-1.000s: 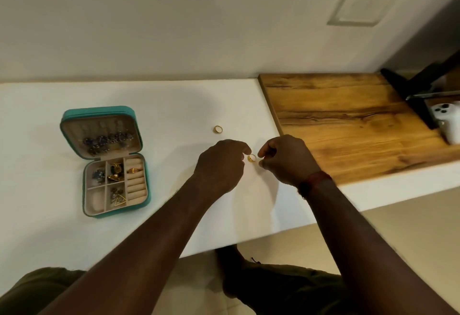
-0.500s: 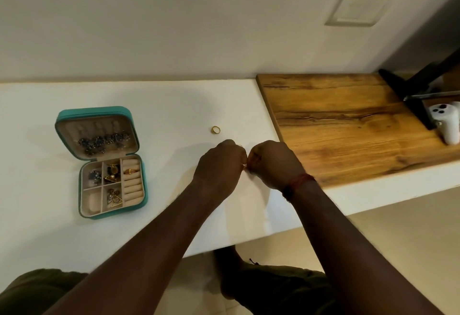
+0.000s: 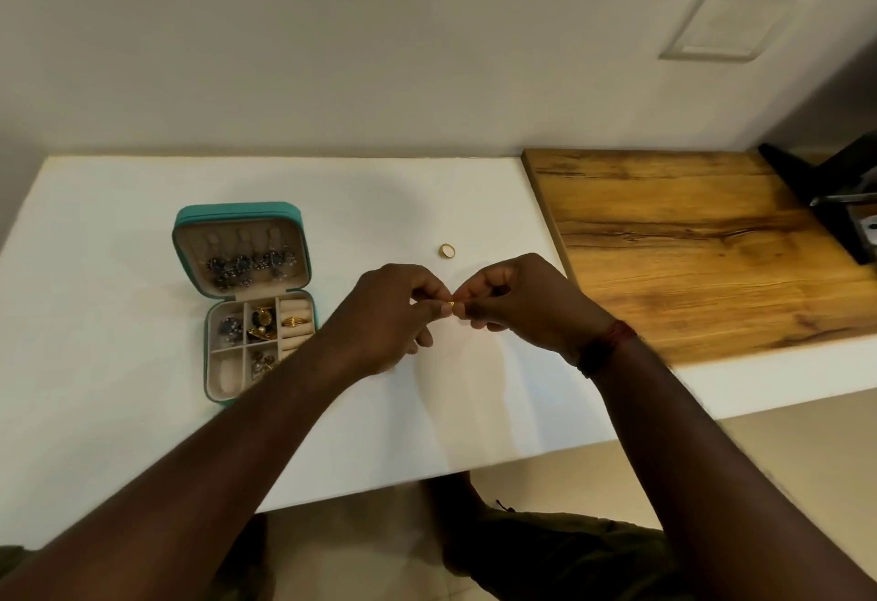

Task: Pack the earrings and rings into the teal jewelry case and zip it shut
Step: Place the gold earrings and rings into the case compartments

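The teal jewelry case [image 3: 190,240] lies open on the white table [image 3: 118,410], left of my hands. Dark earrings hang in its lid, and gold pieces, among them a gold ring [image 3: 294,321], sit in its tray compartments. My left hand [image 3: 389,315] and my right hand [image 3: 517,301] meet fingertip to fingertip above the table and pinch a small gold ring [image 3: 451,304] between them; only a sliver of it shows. A second gold ring [image 3: 446,250] lies loose on the table just beyond my hands. My left forearm covers the case's near right corner.
A wooden board [image 3: 688,244] lies on the table's right part. A black stand [image 3: 825,192] is at the far right edge. The wall runs along the back of the table, and the table's front edge is close below my forearms.
My hands have closed together around the small gold ring, so less of it shows. The view has shifted, so the case sits nearer the middle. The loose ring has stayed put.
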